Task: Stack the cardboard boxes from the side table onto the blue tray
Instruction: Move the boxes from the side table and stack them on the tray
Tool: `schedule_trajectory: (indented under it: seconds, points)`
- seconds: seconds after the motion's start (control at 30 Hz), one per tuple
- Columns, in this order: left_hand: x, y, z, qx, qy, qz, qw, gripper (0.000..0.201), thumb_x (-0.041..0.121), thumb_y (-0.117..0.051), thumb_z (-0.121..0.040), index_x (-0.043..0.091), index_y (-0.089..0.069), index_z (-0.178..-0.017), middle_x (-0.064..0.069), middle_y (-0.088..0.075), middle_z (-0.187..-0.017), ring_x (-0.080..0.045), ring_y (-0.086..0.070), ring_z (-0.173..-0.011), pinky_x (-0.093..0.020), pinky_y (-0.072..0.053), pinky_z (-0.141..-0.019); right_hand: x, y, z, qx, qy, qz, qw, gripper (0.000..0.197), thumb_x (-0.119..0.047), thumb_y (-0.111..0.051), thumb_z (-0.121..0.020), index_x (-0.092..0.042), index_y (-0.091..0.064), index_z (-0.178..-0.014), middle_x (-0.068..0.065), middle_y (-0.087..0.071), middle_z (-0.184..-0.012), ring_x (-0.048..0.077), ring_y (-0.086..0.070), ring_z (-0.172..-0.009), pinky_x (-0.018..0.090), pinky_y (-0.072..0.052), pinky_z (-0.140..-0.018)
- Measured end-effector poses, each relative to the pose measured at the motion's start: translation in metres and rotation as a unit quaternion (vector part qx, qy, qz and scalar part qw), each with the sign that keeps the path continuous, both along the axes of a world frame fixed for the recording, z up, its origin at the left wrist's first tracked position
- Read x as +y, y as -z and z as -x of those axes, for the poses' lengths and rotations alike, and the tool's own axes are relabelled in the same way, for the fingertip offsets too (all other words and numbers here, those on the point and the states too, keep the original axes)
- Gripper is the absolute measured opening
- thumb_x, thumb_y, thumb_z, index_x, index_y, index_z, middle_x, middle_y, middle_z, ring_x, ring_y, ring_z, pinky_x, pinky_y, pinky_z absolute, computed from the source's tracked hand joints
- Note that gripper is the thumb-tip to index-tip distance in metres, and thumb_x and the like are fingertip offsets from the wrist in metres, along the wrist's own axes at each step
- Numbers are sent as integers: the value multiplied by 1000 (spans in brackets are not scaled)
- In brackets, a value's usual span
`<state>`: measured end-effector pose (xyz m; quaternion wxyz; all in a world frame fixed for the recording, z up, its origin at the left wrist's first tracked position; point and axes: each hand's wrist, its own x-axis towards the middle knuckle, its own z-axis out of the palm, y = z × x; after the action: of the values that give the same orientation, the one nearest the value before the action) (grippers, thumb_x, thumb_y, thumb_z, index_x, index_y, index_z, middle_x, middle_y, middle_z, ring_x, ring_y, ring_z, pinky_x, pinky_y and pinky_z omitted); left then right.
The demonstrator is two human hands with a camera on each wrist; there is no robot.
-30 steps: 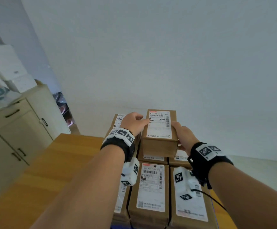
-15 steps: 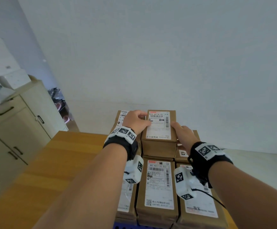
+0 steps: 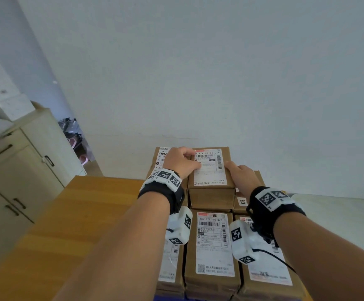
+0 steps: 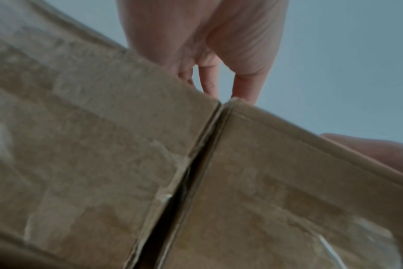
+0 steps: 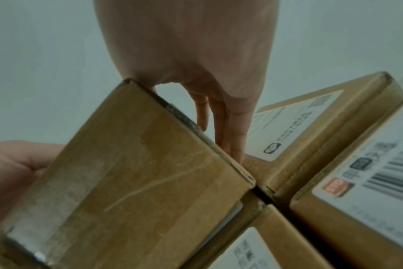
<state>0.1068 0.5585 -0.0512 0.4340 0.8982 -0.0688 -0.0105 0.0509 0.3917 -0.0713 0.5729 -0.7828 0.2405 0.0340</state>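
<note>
A wooden table [image 3: 72,213] carries the whole stack of cardboard boxes [image 3: 214,253], packed side by side in rows with white shipping labels facing up; only a thin blue strip, presumably the blue tray [image 3: 170,298], peeks out at the near edge under them. At the far end of the stack, one level up, sits the top box [image 3: 211,177] — it rests on the boxes below and is pressed close against a neighbouring box [image 3: 161,157] on its left, with only a narrow dark seam between them in the left wrist view. The left hand [image 3: 182,161] lies over the top box's left edge with its fingers curled at the far left corner, and the right hand [image 3: 240,177] is set flat along the right side, fingers [image 5: 232,131] straight and pointing down the wall of the box, thumb on top; so the box is squeezed between two hands rather than wrapped by either. The box looks stiff and square-edged, sealed with glossy tape [image 5: 85,182] on its near end, and that tape and the smooth label are likely the slippery spots — bare cardboard on the long sides should give the better hold. Judging by the easy two-hand grip it is probably light, though corners may dent if shoved hard.
</note>
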Motion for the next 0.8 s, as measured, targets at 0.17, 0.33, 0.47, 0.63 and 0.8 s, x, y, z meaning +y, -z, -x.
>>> schedule_trajectory:
  seconds: [0.17, 0.33, 0.47, 0.63, 0.8]
  points:
    - [1, 1, 0, 0, 4, 1, 1000, 45, 15, -77, -80, 17, -66, -123, 1, -63, -125, -9, -50, -98, -21, -41, -82, 0, -1, 0, 0, -4, 24, 1000, 44, -51, -46, -92, -12, -59, -107, 6, -69, -101, 26, -66, -97, 49, -56, -88]
    - [1, 1, 0, -3, 10, -6, 1000, 46, 19, -79, -79, 19, -66, -123, 2, -63, -126, -9, -52, -100, -22, -41, -82, 1, 3, 0, 0, -6, 60, 998, 44, -48, -44, -95, -9, -63, -99, 11, -70, -98, 29, -68, -95, 47, -56, -89]
    - [1, 2, 0, -8, 12, -16, 1000, 46, 20, -78, -79, 19, -66, -124, 1, -62, -128, -10, -51, -103, -23, -41, -84, 1, 6, 0, 0, -6, 82, 997, 41, -46, -43, -97, -11, -60, -83, 15, -71, -100, 27, -66, -85, 43, -54, -85]
    - [-1, -1, 1, -11, 24, -48, 999, 47, 20, -77, -81, 17, -65, -126, 0, -61, -129, -17, -56, -112, -24, -44, -87, -1, 2, -1, 4, -22, 113, 993, 46, -44, -43, -97, -4, -66, -94, 19, -71, -106, 25, -63, -80, 43, -54, -87]
    - [-4, -12, 0, -8, 42, -105, 994, 41, 19, -71, -85, 18, -65, -125, -2, -64, -125, -17, -61, -103, -23, -48, -79, -1, -14, 5, 9, -42, 221, 974, 55, -45, -44, -97, -8, -46, -138, 8, -62, -126, 27, -60, -112, 32, -47, -87]
